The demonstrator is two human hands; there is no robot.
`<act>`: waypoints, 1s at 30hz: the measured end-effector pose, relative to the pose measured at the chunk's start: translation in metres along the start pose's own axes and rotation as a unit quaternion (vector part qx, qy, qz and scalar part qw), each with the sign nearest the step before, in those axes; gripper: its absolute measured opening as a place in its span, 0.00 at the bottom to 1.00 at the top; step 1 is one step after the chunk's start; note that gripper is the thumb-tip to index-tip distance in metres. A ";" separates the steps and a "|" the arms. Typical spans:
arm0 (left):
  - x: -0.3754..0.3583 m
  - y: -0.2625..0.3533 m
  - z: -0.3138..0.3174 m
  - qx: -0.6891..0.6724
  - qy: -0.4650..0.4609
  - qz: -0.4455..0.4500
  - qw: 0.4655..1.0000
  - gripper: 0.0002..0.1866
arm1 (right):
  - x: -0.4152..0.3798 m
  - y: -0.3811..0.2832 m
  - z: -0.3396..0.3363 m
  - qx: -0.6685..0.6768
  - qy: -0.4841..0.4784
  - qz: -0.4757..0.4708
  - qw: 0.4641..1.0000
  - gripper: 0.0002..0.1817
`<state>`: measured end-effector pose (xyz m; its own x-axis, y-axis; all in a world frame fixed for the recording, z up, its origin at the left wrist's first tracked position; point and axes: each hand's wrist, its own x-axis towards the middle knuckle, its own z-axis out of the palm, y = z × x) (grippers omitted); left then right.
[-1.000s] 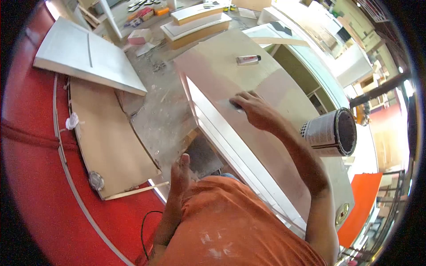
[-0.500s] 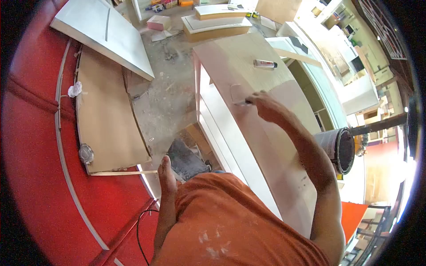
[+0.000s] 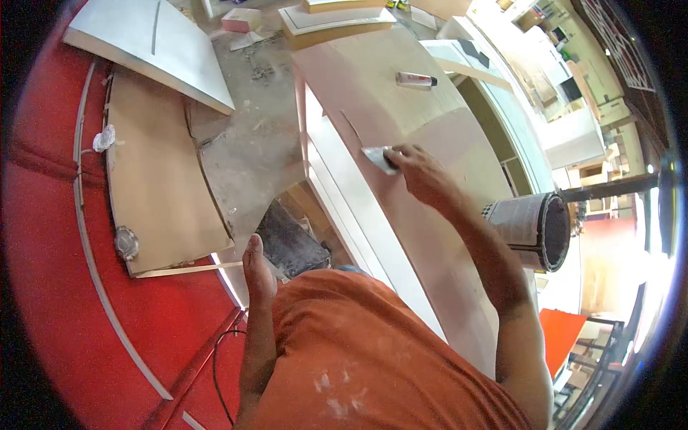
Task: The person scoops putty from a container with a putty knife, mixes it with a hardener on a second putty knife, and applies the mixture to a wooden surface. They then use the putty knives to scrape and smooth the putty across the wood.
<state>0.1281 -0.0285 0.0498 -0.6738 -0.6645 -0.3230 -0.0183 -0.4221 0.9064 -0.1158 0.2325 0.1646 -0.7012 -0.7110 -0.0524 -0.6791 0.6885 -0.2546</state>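
My right hand [image 3: 423, 172] is closed around the dark grip of a flat metal scraper [image 3: 380, 159]. The scraper's blade lies against a long panel [image 3: 387, 79] coated in patches of pinkish and yellowish filler. A thin curved line marks the panel just beyond the blade. Farther up the same panel lies a white tube with a dark cap [image 3: 416, 79]. Low beside my orange shirt, my left hand [image 3: 259, 272] is held upright, its fingers mostly hidden, near the end of a thin wooden strip [image 3: 190, 270].
A large paint can [image 3: 527, 231] stands right of my right forearm. On the left, a white panel [image 3: 154, 54] overlaps a cardboard sheet [image 3: 161, 172] against a red surface [image 3: 54, 236]. A dark, dusty container [image 3: 287, 240] sits below the panel's edge. White boards [image 3: 337, 29] lie beyond.
My right hand and the scraper have shifted slightly left, and more of the blade shows. The whole view has moved a little, so most things appear farther left and higher.
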 end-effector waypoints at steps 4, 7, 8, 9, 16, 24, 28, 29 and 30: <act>-0.009 0.015 0.030 -0.117 0.039 -0.152 0.981 0.32 | -0.054 -0.019 -0.007 -0.010 0.002 0.016 1.000 0.23; -0.009 0.031 0.045 -0.184 -0.076 -0.214 0.956 0.28 | -0.087 -0.025 -0.008 -0.011 -0.008 0.033 0.999 0.24; -0.006 0.031 0.047 -0.211 -0.125 -0.223 0.944 0.27 | -0.097 -0.028 -0.008 -0.009 -0.009 0.040 0.999 0.24; -0.004 0.031 0.049 -0.237 -0.174 -0.231 0.928 0.26 | -0.108 -0.030 -0.008 -0.012 -0.005 0.051 0.999 0.24; -0.015 0.031 0.081 -0.162 -0.227 -0.265 0.923 0.23 | -0.166 -0.039 -0.012 -0.021 -0.003 0.091 0.996 0.23; -0.040 0.018 0.116 -0.287 -0.291 -0.420 0.810 0.19 | -0.161 -0.072 -0.045 0.153 0.091 0.122 0.976 0.24; -0.052 0.037 0.137 -0.373 -0.361 -0.395 0.758 0.20 | -0.143 -0.100 -0.022 0.344 0.221 -0.164 0.898 0.28; -0.053 0.045 0.139 -0.384 -0.386 -0.386 0.745 0.20 | -0.139 -0.103 -0.016 0.339 0.197 -0.161 0.906 0.31; -0.052 0.051 0.139 -0.395 -0.411 -0.378 0.730 0.20 | -0.133 -0.099 -0.006 0.339 0.198 -0.166 0.905 0.31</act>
<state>0.0589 0.0702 0.1511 -0.9131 0.3990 -0.0836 -0.4012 -0.9159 0.0099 0.0431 0.2596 0.2022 -0.5975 -0.6628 0.4513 -0.6716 0.1061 -0.7332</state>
